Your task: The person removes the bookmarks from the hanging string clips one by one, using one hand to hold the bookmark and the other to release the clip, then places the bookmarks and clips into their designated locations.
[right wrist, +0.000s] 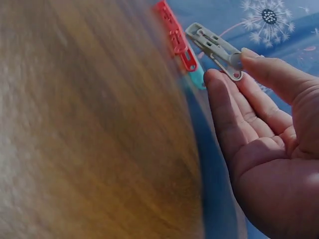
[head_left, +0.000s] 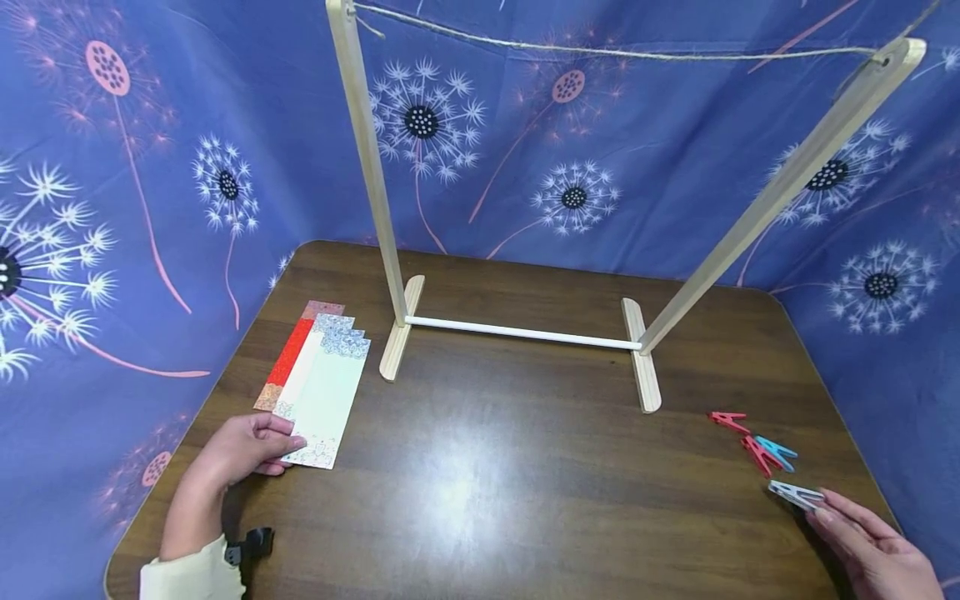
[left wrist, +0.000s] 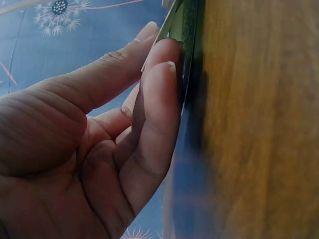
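At the left of the table, my left hand (head_left: 243, 450) pinches the near end of a pale paper card (head_left: 333, 396) with patterned ends, thumb on top and fingers beneath. This card overlaps other pale cards and a red card (head_left: 288, 358) in a fanned stack. In the left wrist view the card's edge (left wrist: 172, 25) shows between thumb and fingers. On the far right, my right hand (head_left: 873, 542) holds a grey clothespin (right wrist: 214, 47) between thumb and fingertips. Just beyond it lie two red clothespins (head_left: 759, 454) and a blue clothespin (head_left: 777, 452).
A wooden frame (head_left: 363, 150) stands at the back of the brown table (head_left: 525, 467), its feet joined by a white rod (head_left: 525, 333). Twine (head_left: 600, 53) runs between the post tops. Blue dandelion-print cloth (head_left: 285, 125) hangs behind and beside the table.
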{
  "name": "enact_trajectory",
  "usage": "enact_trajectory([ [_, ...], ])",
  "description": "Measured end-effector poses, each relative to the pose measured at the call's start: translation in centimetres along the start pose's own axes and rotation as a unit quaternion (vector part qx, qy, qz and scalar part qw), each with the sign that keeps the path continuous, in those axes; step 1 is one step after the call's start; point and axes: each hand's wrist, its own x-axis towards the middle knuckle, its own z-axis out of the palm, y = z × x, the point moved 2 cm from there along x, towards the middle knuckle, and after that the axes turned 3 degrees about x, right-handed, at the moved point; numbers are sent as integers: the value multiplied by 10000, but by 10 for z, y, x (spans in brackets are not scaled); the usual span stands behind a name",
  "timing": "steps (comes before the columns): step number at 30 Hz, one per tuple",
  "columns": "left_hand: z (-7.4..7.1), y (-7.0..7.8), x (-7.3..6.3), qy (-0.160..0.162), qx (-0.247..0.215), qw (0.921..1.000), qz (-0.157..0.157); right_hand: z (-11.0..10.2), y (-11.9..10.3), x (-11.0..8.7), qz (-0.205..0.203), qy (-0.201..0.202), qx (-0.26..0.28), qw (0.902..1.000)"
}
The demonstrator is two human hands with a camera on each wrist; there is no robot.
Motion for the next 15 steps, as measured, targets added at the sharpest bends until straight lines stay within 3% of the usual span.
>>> enact_trajectory([
  [4,1,1,1,120,130,9998,-104,0,2,-2,-45,-89,-665,9977],
  [7,1,1,1,177,317,9992,-163,2,2,-1,161,338,-1540,9874],
  [12,1,5,-2,294,640,9973,-195,2,-2,4,547,902,-3215,9410],
  [15,1,6,-3,355,750,9962,-264,2,-4,6,588,950,-3661,9239],
])
